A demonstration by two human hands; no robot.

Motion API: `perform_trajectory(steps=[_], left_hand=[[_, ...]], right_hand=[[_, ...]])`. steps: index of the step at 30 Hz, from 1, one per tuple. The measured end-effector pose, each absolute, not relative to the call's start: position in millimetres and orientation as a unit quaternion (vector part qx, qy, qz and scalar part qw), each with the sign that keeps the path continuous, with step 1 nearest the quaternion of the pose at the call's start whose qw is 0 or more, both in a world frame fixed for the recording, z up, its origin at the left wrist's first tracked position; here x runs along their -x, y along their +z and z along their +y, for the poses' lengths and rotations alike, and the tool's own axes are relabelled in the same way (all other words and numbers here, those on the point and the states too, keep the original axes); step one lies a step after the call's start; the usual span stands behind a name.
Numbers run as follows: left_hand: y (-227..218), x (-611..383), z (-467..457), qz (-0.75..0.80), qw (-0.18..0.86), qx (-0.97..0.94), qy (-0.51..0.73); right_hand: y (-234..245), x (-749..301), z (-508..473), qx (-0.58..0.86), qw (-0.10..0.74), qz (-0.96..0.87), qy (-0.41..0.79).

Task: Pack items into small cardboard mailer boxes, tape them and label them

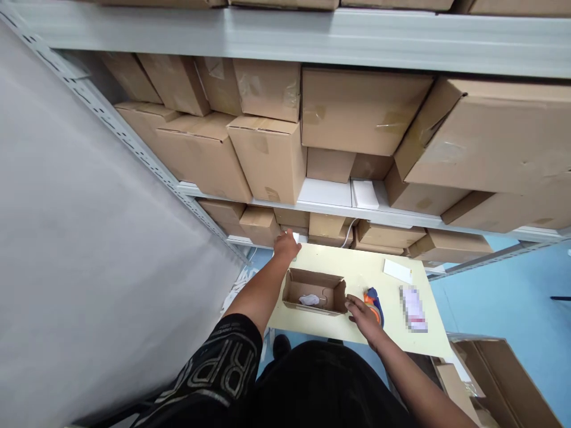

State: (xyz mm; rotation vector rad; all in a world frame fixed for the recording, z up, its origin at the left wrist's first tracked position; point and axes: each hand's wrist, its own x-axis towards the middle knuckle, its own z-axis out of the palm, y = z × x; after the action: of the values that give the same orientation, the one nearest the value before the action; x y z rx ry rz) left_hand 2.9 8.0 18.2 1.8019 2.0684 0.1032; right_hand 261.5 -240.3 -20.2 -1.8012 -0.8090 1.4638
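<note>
An open cardboard box (292,289) sits on the pale yellow table (321,326), with a small whitish wrapped item (309,299) lying inside it. At its right end, my right hand (363,318) has its fingers closed at the box's edge. Beyond the box's far left corner, my left hand (286,245) reaches to the back edge of the table. Its fingers are curled at a small flat white thing (296,237), mostly hidden by the hand. Just right of my right hand lies an orange and blue tape dispenser (373,304).
A white box (397,271) and a blurred-out item (414,309) lie on the table's right side. Shelves (325,193) full of cartons rise behind the table. A grey wall (102,255) stands at left; a large open carton (508,380) is at lower right.
</note>
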Motion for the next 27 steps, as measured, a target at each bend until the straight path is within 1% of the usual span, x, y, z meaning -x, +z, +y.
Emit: perform_trajectory(steps=[2, 4, 7, 10, 12, 14, 17, 19, 21, 24, 27], left_hand=[[19, 2, 15, 0.75, 0.191, -0.632, 0.039], [26, 16, 20, 0.761, 0.211, -0.609, 0.069], [46, 49, 23, 0.772, 0.256, -0.56, 0.158], [73, 76, 9, 0.758, 0.289, -0.522, 0.262], [88, 83, -15, 0.711, 0.348, -0.502, 0.347], [96, 79, -49, 0.636, 0.435, -0.497, 0.399], [91, 62, -105, 0.555, 0.534, -0.504, 0.391], [80, 49, -137, 0.545, 0.55, -0.515, 0.367], [68, 41, -159, 0.545, 0.547, -0.528, 0.353], [53, 39, -177, 0.561, 0.53, -0.562, 0.297], [42, 45, -183, 0.583, 0.472, -0.621, 0.228]], right_hand=[[-18, -273, -239, 0.702, 0.332, -0.34, 0.531], [-16, -285, -239, 0.709, 0.337, -0.363, 0.502], [-6, -296, -239, 0.718, 0.355, -0.38, 0.462], [16, -289, -237, 0.724, 0.37, -0.389, 0.433], [36, -274, -234, 0.712, 0.369, -0.403, 0.441], [54, -255, -230, 0.686, 0.364, -0.417, 0.472], [70, -232, -226, 0.658, 0.369, -0.405, 0.516], [72, -226, -226, 0.675, 0.361, -0.398, 0.505], [67, -225, -230, 0.709, 0.334, -0.415, 0.461], [55, -228, -237, 0.749, 0.269, -0.463, 0.39], [44, -226, -238, 0.772, 0.156, -0.516, 0.337]])
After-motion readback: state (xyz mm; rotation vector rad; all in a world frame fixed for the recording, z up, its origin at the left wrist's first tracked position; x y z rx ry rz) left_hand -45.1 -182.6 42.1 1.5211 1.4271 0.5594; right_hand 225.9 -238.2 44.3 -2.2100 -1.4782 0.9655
